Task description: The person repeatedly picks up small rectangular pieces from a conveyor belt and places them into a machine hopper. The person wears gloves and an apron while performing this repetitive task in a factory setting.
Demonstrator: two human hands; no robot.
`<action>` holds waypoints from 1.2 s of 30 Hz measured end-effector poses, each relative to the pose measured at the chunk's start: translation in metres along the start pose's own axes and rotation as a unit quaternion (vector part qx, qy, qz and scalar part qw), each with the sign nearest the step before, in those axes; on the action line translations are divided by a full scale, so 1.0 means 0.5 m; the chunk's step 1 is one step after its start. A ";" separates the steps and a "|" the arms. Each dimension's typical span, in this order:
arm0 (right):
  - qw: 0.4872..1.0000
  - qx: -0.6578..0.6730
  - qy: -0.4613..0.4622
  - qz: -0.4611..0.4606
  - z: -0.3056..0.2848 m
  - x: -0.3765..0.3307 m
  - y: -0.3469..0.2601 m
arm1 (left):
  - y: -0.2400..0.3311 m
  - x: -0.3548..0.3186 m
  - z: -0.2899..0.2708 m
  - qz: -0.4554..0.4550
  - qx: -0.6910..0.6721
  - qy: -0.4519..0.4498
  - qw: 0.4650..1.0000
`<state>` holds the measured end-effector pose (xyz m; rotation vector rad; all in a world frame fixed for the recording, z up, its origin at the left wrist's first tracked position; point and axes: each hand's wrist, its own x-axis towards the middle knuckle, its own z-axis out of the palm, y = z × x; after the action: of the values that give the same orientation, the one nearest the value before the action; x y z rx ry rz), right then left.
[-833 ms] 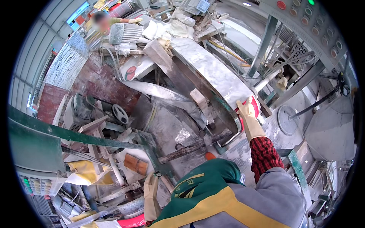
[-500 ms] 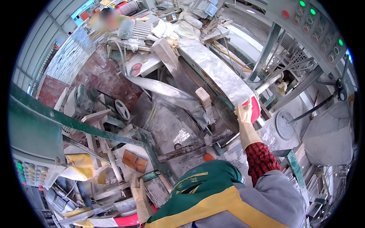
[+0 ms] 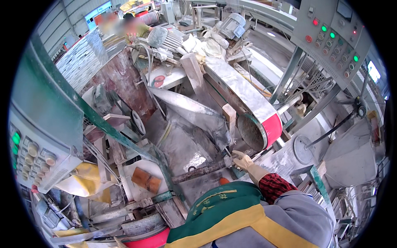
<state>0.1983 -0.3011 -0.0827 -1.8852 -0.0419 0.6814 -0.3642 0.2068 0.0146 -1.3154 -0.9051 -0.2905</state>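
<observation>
My right hand (image 3: 245,162), in a cream glove with a red-and-black checked sleeve behind it, is beside the end of a dirty metal bar (image 3: 202,170). Its fingers point left and look apart; whether they touch the bar I cannot tell. Just beyond the hand is the rounded end of a long belt machine (image 3: 244,88), with a red band (image 3: 272,129) and a round pulley (image 3: 251,131). Of my left hand (image 3: 119,243), only a bit of cream glove seems to show at the lower edge, beside another red band (image 3: 151,239); its fingers are hidden.
Control panels with lit buttons stand at the left (image 3: 35,157) and upper right (image 3: 331,45). A green steel beam (image 3: 107,126) crosses on the left, near an orange-brown block (image 3: 145,180). A wooden post (image 3: 229,118) rises mid-view. Another person (image 3: 138,31) is far off.
My right hand has left the red band and moved down and left to the bar's end. My left hand has dropped almost out of view. The view has shifted.
</observation>
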 end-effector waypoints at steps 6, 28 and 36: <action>0.993 -0.064 0.019 0.095 -0.028 -0.039 0.005 | 0.022 0.087 -0.117 -0.095 -0.170 -0.150 0.969; 0.980 -0.114 -0.161 0.028 0.082 0.059 0.069 | 0.100 -0.020 -0.293 -0.256 -0.440 -0.451 0.733; 0.953 0.154 -0.258 0.043 0.150 0.070 0.014 | 0.151 0.090 -0.535 -0.278 -0.682 -0.443 0.511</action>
<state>0.1901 -0.2292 -0.1229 -1.3797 -0.1792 1.1571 -0.1777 -0.0036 -0.0018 -2.7272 -2.2366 -1.0399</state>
